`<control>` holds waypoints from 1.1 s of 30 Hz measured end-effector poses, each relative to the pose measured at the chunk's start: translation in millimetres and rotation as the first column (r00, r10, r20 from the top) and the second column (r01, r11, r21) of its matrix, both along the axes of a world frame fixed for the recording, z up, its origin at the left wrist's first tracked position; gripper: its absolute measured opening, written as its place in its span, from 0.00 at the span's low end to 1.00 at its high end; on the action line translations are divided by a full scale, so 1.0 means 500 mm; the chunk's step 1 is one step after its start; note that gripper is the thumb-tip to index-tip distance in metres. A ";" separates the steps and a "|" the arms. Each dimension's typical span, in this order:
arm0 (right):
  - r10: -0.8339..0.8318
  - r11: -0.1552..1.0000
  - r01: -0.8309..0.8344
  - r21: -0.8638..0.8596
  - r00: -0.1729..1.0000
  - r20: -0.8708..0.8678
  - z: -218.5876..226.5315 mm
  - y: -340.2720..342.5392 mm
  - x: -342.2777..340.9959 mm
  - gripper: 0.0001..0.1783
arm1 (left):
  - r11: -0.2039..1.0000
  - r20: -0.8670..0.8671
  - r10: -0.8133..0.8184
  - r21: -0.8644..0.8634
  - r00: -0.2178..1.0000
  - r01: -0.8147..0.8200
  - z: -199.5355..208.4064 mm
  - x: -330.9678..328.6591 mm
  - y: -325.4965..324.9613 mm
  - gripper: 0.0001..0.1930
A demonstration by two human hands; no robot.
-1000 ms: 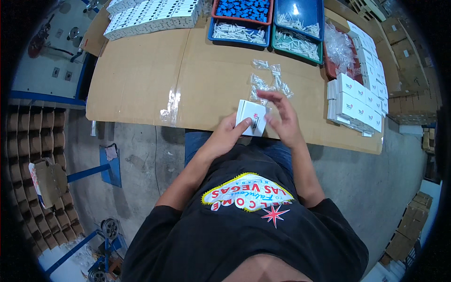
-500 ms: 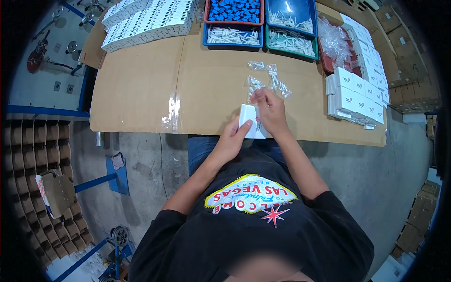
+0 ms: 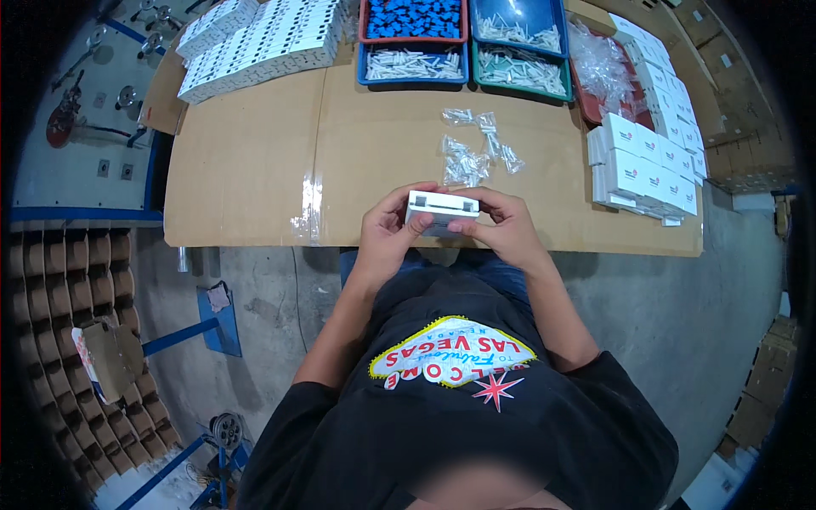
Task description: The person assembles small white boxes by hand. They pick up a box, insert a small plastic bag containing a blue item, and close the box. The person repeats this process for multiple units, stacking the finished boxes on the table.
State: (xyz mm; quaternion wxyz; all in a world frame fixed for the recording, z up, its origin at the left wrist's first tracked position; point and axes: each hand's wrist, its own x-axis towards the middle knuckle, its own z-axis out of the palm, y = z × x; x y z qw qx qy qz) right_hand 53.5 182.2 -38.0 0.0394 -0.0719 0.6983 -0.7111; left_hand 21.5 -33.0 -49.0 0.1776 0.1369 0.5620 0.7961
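A small white box [image 3: 442,204] is held between my two hands over the front edge of the cardboard-covered table [image 3: 242,170]. My left hand [image 3: 393,228] grips its left side, thumb on the near face. On the other side my right hand [image 3: 503,225] has its thumb on the same near face, with its fingers behind the box. One narrow side of the box, with a small dark print at each end, is turned up. Just beyond the box lie several clear plastic bags of small white parts [image 3: 466,161].
Along the back stand trays of blue parts [image 3: 412,19] and white plugs [image 3: 414,65], beside a green tray [image 3: 523,78]. A red tray [image 3: 593,106] of clear bags sits right of them. White boxes are stacked at the right [image 3: 642,166] and back left [image 3: 263,51].
My right hand has left the plastic bags and now grips the box's right side. The box has turned from showing its broad face to showing a narrow side, held by both hands.
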 end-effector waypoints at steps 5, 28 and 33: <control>0.015 0.993 -0.006 -0.122 0.997 0.074 0.006 -0.008 0.009 0.18 | 1.000 -0.004 0.018 0.020 1.000 -0.018 -0.005 0.020 0.000 0.18; 0.289 0.820 -0.089 0.566 0.917 -0.274 -0.012 0.038 0.032 0.50 | 0.891 0.188 -0.260 -0.330 0.947 0.310 -0.030 -0.038 0.021 0.32; -0.119 0.783 0.237 0.576 0.964 -0.236 -0.051 0.161 0.029 0.45 | 0.943 0.231 -0.034 -0.314 0.972 0.107 -0.055 -0.050 0.028 0.29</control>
